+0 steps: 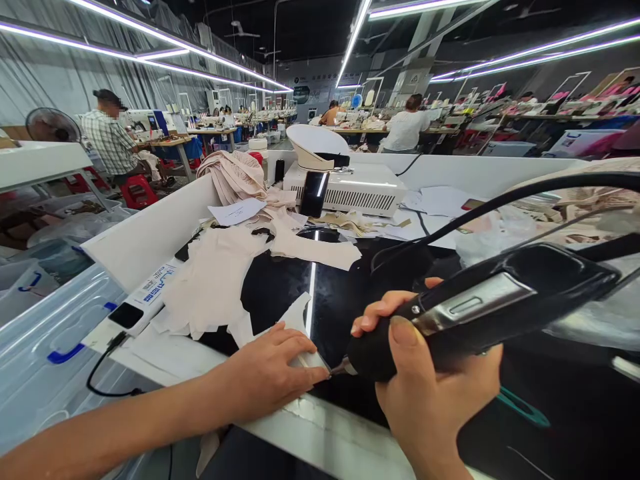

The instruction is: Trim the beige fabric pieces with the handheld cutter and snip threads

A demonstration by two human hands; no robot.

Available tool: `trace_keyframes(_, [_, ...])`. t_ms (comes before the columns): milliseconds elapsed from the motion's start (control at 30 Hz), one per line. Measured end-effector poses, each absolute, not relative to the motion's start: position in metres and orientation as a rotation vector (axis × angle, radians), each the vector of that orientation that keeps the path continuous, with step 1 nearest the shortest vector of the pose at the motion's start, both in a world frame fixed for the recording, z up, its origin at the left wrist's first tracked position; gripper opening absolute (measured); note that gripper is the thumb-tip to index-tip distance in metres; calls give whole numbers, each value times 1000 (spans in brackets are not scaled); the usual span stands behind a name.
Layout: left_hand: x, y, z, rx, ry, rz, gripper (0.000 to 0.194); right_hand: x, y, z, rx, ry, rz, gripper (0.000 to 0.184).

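Observation:
My right hand is wrapped around a black corded handheld power tool with a silver panel on its side. Its narrow metal tip points left, right by the fingertips of my left hand. That hand bears down on a small beige fabric piece at the front edge of the black work surface, fingers and thumb pinching its end. A pile of cut beige fabric pieces lies just beyond the left hand. Another curved fabric piece rests farther back.
A white ventilated box with a phone against it stands at the back. Folded fabric is heaped behind left. A white power bank lies left. The tool's black cable arcs across the right. Other people work at distant machines.

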State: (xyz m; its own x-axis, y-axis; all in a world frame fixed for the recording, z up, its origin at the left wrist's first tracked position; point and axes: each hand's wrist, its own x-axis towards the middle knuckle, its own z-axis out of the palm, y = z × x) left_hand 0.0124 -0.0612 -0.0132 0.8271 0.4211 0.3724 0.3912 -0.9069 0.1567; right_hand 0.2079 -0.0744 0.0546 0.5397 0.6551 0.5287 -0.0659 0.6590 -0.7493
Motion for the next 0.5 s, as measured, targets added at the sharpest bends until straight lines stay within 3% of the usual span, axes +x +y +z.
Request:
trace_keyframes(333, [14,-62,-14,2937,648,687,32,206,-60,52,-735,-913,498,40])
trace_keyframes(500, [15,-63,-15,2935,665,724,32,205,-60,51,-745,-910,493,47])
